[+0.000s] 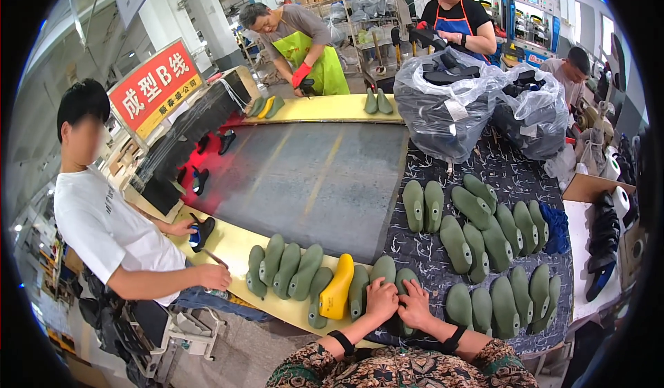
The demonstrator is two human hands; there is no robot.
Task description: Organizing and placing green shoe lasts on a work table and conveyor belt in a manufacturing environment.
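Side by side at the near edge of the yellow ledge [238, 288], both my hands are on green shoe lasts. My left hand [382, 301] has its fingers closed over one green shoe last [383, 269]. Against it, my right hand [414, 306] grips another green shoe last [406, 277]; the undersides of both lasts are hidden. To their left stand a further green last [358, 291], a yellow shoe last [336, 288] and several more green ones. On the dark patterned cloth [432, 253] to my right, several green lasts lie in rows, including one large last [505, 306].
A grey conveyor belt [297, 180] runs beyond the ledge. At left, a person in a white shirt [114, 232] handles a dark shoe [201, 234]. Two other people work at the back. Plastic bags of shoes [446, 115] stand on the cloth's far end. A white side table [584, 250] borders it.
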